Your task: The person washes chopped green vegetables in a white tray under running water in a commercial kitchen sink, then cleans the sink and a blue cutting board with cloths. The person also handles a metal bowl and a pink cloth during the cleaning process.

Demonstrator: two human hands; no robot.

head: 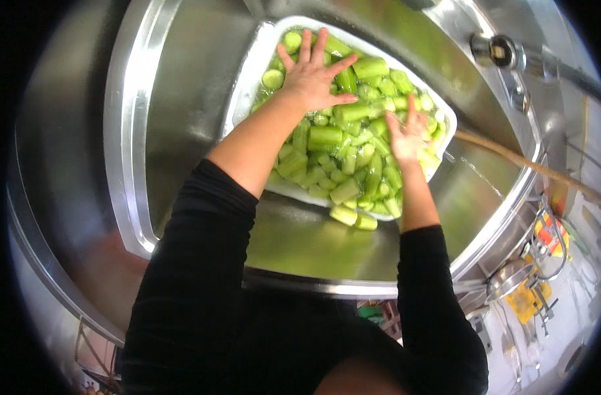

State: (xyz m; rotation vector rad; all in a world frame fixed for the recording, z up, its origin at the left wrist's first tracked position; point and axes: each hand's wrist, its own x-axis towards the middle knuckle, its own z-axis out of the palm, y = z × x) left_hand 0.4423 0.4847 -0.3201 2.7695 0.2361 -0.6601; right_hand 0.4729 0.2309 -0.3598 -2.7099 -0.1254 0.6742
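Observation:
A white rectangular tub [243, 81] stands tilted across the view in a stainless steel sink, filled with water and cut lengths of a peeled green vegetable [325, 136], perhaps cucumber or gourd. My left hand [312, 81] is spread flat over the pieces at the tub's upper left, fingers apart and holding nothing. Over the pieces near the right side is my right hand [409, 136], its fingers also apart; part of it is blurred. Two cut pieces [344, 215] rest by the tub's lower rim, beside each other.
The sink's steel rim [132, 98] curves around the tub. A metal faucet fitting [500, 52] is at the upper right. A brown stick or hose [527, 163] crosses the right rim to the tub. A metal bowl [510, 281] lies beyond the sink, lower right.

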